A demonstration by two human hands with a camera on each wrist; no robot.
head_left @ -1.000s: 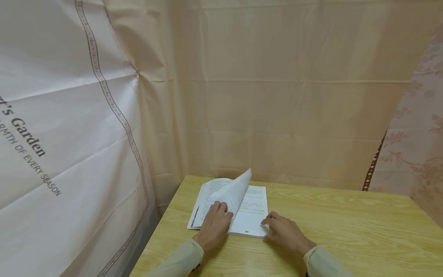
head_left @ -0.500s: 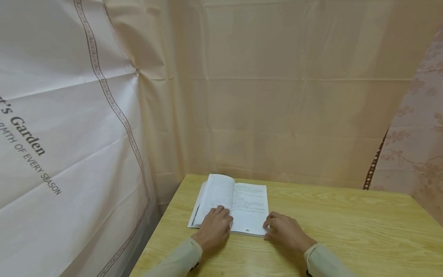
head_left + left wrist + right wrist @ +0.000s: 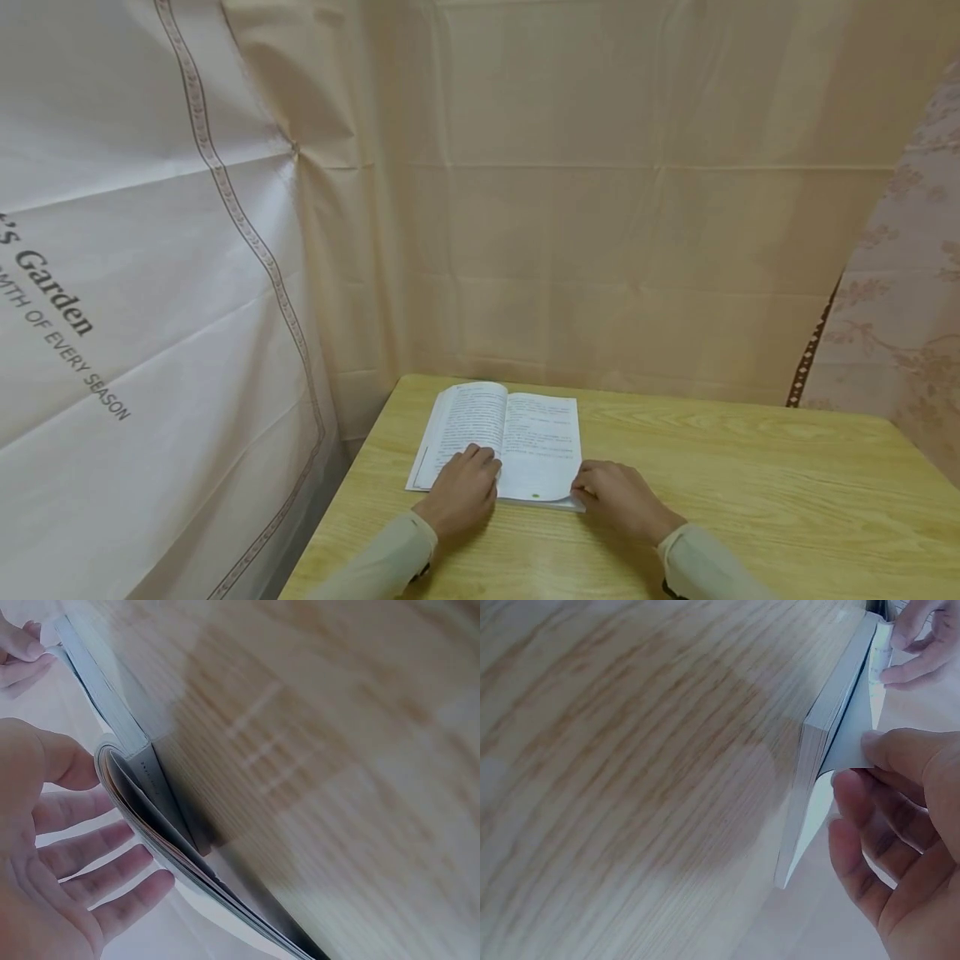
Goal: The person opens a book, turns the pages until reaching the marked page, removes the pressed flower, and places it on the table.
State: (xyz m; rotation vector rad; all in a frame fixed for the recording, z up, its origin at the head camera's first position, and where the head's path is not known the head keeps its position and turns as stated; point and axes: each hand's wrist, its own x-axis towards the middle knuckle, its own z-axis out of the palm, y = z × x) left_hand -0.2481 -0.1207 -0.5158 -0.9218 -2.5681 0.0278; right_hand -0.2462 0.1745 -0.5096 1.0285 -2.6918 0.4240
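A book (image 3: 525, 454) is lying near the far left corner of the worktop (image 3: 735, 483), the left grip (image 3: 461, 490) resting across the book's near edge, the right grip (image 3: 621, 498) holding its near right corner, cloth (image 3: 585, 233) hanging behind

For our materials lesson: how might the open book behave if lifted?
The open book would probably flop, since its left pages curve. The right page seems bendable, bowing where the right hand pinches it. The stacked pages beneath may add weight.
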